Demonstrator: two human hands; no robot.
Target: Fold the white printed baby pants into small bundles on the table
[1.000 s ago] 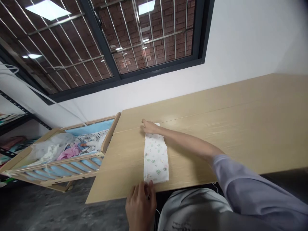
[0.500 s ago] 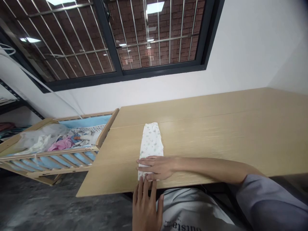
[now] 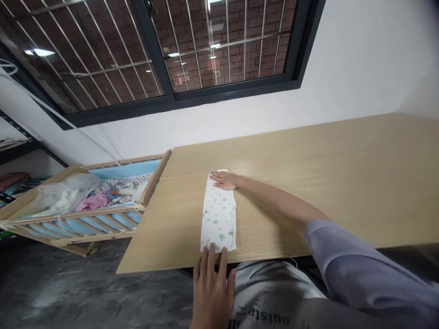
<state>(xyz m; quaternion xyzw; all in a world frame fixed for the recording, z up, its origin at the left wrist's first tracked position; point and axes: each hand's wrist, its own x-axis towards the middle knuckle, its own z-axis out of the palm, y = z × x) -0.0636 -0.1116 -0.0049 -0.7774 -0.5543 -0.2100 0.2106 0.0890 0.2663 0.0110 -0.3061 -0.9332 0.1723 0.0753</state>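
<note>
A small white garment with a green and grey print (image 3: 219, 214), perhaps folded baby trousers, lies flat and lengthwise on the wooden table (image 3: 291, 183). My right hand (image 3: 225, 180) rests palm down on its far end, fingers stretched out to the left. At the near end, by the table's front edge, my left hand (image 3: 212, 283) has its fingers spread, the fingertips touching the cloth's lower hem. Neither hand grips anything.
To the left of the table stands a wooden crib (image 3: 147, 183) with blue lining, holding a pink cloth (image 3: 93, 201), other fabrics and a clear plastic bag (image 3: 78, 185). A barred window (image 3: 222, 45) is in the wall behind. Dark shelving (image 3: 34, 141) stands at far left.
My right hand has slid away from me, from the near end of the garment to its far end, uncovering the printed middle. My left hand stays at the near hem.
</note>
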